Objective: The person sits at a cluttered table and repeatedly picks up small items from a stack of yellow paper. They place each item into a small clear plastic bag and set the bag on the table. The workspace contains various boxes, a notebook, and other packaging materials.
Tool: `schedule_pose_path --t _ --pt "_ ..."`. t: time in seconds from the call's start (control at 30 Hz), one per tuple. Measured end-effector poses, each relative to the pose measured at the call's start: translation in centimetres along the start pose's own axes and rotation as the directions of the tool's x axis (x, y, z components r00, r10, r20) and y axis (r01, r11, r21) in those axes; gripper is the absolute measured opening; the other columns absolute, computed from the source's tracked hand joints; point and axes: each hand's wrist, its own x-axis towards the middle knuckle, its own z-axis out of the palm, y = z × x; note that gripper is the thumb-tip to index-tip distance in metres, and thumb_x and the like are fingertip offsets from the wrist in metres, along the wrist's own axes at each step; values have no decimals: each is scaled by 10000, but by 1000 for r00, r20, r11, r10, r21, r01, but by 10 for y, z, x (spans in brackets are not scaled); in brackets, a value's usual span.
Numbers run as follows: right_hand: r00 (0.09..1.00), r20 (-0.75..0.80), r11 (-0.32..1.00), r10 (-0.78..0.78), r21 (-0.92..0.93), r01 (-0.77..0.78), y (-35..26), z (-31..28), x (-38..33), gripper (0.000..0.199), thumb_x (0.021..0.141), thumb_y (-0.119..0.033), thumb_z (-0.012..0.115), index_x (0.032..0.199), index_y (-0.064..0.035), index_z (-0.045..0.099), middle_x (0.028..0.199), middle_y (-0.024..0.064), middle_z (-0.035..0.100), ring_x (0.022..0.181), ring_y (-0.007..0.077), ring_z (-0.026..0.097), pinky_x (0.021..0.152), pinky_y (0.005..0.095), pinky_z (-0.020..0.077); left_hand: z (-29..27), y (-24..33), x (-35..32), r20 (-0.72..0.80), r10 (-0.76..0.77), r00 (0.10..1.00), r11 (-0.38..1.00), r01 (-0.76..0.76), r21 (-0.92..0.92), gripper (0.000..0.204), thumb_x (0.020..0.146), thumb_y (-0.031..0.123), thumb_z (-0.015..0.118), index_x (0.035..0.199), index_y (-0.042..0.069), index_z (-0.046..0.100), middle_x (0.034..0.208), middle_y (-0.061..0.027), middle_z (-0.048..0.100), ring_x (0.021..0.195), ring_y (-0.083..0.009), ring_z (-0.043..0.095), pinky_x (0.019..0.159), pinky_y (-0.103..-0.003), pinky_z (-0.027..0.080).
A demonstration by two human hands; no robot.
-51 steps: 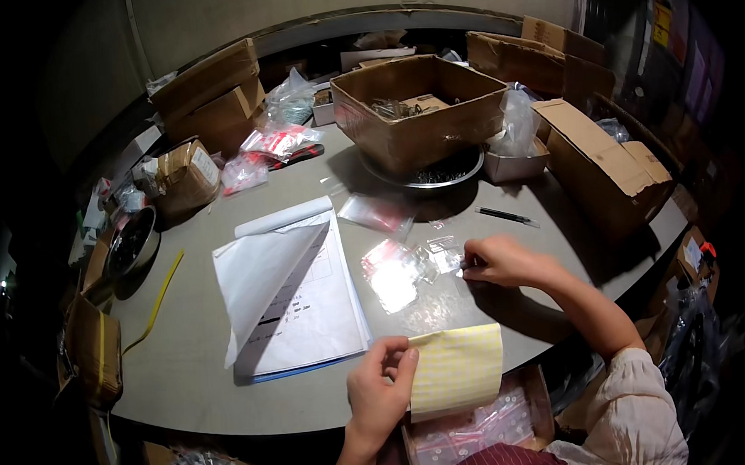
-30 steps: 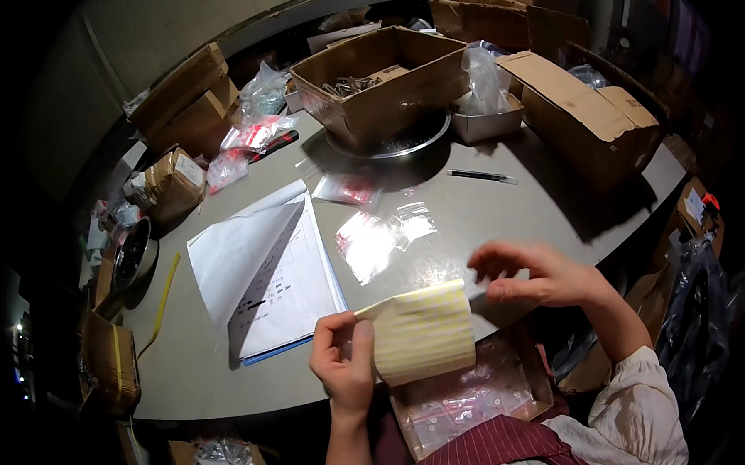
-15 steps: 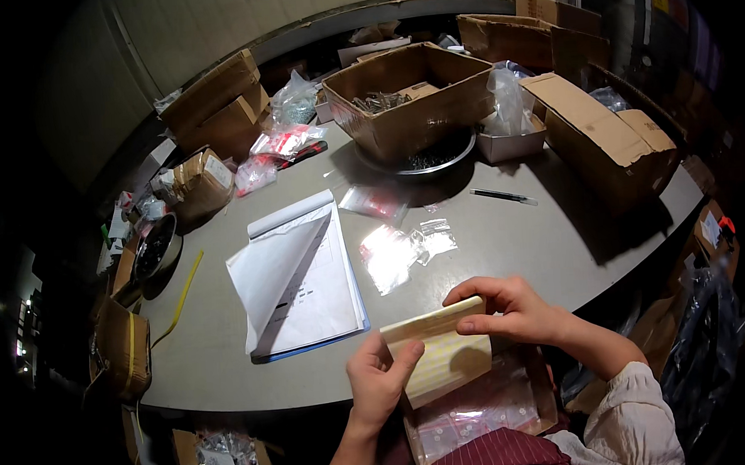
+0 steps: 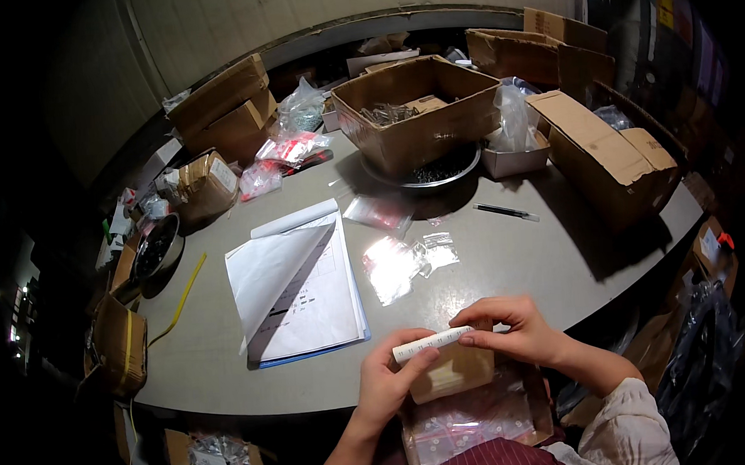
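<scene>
Between my two hands is a sheet of labels (image 4: 432, 344), its white top edge bent over and printed with a row of small marks. Its pale yellow backing hangs below. My left hand (image 4: 386, 380) grips the left end, thumb in front and fingers behind. At the right end, my right hand (image 4: 514, 330) pinches it between thumb and fingers. Just under the sheet, against my lap, an open cardboard box (image 4: 545, 416) holds flat clear plastic bags (image 4: 472, 415) with small round pieces showing through.
A clipboard with papers (image 4: 296, 294) lies left of centre, small clear zip bags (image 4: 395, 269) beside it. Further right is a black pen (image 4: 505, 212). Behind, a large carton (image 4: 434, 130) of metal parts rests on a metal bowl (image 4: 469, 166). Another open carton (image 4: 593, 136) stands right.
The label sheet has turned: its printed white edge now faces up where the broad yellowish face showed before. Both hands keep hold, the right one slightly lower. The view has shifted a little.
</scene>
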Motion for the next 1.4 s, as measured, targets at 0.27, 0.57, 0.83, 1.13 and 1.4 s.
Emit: schedule_pose_path --t 0.27,0.57,0.83,1.13,1.4 --pt "988 83 965 134 216 -149 3 3 -1 205 971 -194 791 1091 -36 742 848 55 748 707 98 663 637 294 516 6 -18 -4 -143 318 937 934 -283 218 113 967 47 790 1033 -40 760 877 -42 751 777 -94 674 698 -238 538" --pt "918 264 811 -297 -438 388 5 -2 25 295 875 -70 751 1147 -69 635 1047 148 648 942 382 638 828 456 533 3 -2 11 164 659 734 394 -523 756 61 904 33 819 948 6 786 812 -103 752 669 -176 695 600 -295 540" --pt "875 278 625 -398 -616 480 7 14 29 250 857 -60 754 1083 -49 648 1010 127 644 916 351 645 810 442 536 -3 -5 15 -77 483 872 697 -329 637 114 936 148 812 967 41 788 807 -137 744 658 -251 703 606 -339 526" --pt "972 156 834 174 -548 -62 35 -51 135 224 977 -198 670 1041 15 694 815 81 702 718 132 638 698 314 521 -17 -13 21 -179 233 956 803 -85 590 251 997 283 741 1064 42 765 826 -194 744 744 -319 748 681 -386 560" --pt "954 119 433 277 -901 -14 56 -58 163 277 916 -259 747 1036 -14 701 940 178 746 872 371 717 754 457 551 -18 -11 20 -149 217 965 800 -88 593 247 988 249 751 1092 25 744 863 -171 767 796 -254 754 726 -361 574"
